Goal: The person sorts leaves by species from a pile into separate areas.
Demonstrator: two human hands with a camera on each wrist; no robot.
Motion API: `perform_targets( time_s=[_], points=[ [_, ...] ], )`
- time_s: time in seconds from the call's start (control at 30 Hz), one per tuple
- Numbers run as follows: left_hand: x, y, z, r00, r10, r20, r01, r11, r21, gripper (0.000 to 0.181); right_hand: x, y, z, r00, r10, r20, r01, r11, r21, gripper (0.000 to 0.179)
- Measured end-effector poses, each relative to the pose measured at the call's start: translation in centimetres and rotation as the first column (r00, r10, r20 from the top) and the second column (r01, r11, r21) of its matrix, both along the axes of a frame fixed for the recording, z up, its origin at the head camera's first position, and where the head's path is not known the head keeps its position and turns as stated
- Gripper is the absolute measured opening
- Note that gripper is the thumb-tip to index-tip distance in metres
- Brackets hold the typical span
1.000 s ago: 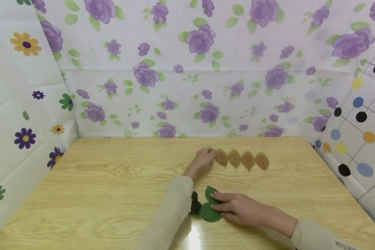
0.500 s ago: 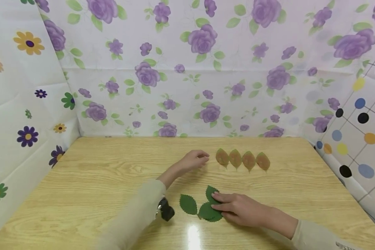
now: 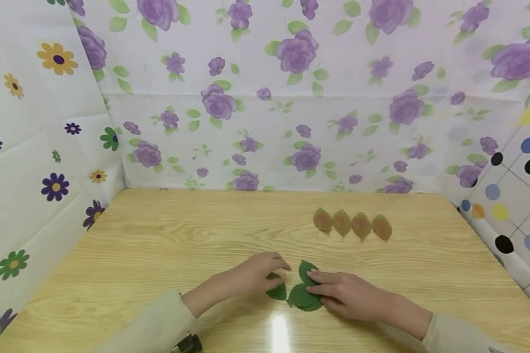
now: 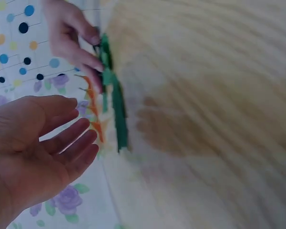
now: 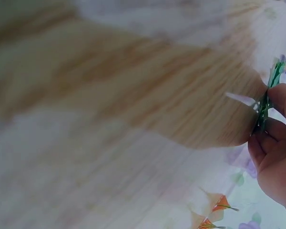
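Note:
My left hand (image 3: 257,274) hovers at a single green leaf (image 3: 278,292), partly covering it in the head view. Its fingers are relaxed and spread, with nothing held, as the left wrist view also shows. To the right, my right hand (image 3: 350,295) rests its fingertips on a small cluster of overlapping serrated green leaves (image 3: 300,296). One leaf (image 3: 306,268) of that cluster points away toward the back. In the right wrist view the fingertips (image 5: 257,149) and thumb meet the green leaves (image 5: 275,76) at the tabletop.
Farther back, several reddish-brown leaves (image 3: 342,223) with green tips lie side by side in a row on the wooden table (image 3: 194,220). A flowered cloth (image 3: 265,132) stands behind the table, with patterned cloths at both sides.
My left hand has drawn back from the row of brown leaves, coming nearer to the single green leaf. The right hand stays on the cluster. The head view has shifted slightly.

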State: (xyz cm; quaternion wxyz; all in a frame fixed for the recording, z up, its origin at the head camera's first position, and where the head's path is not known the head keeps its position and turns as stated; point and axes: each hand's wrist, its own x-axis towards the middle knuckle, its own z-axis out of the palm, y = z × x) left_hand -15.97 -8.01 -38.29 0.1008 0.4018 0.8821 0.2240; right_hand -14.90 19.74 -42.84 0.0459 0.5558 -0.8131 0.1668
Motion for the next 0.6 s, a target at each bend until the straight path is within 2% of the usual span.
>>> perform_targets(
  time_s=[0.17, 0.33, 0.43, 0.6],
  points=[
    [0.7, -1.1, -0.4, 0.997, -0.074, -0.026, 0.070, 0.991, -0.117, 0.031, 0.0, -0.1, 0.0, 1.000, 0.005, 0.015, -0.005, 1.000, 0.010, 0.032],
    [0.7, -1.4, -0.9, 0.978, -0.140, -0.155, 0.113, 0.978, -0.174, 0.027, 0.0, 0.0, 0.1, 1.000, -0.006, 0.015, 0.006, 1.000, 0.015, 0.033],
    [0.6, -1.3, -1.0, 0.974, -0.132, -0.182, 0.100, 0.979, -0.179, 0.027, 0.0, 0.1, 0.0, 1.000, -0.013, 0.023, 0.012, 1.000, 0.022, 0.033],
    [0.2, -1.2, -1.0, 0.985, -0.085, -0.151, 0.061, 0.986, -0.156, 0.032, 0.1, 0.2, 0.1, 0.999, -0.016, 0.036, 0.015, 1.000, 0.024, 0.034]
  ],
)
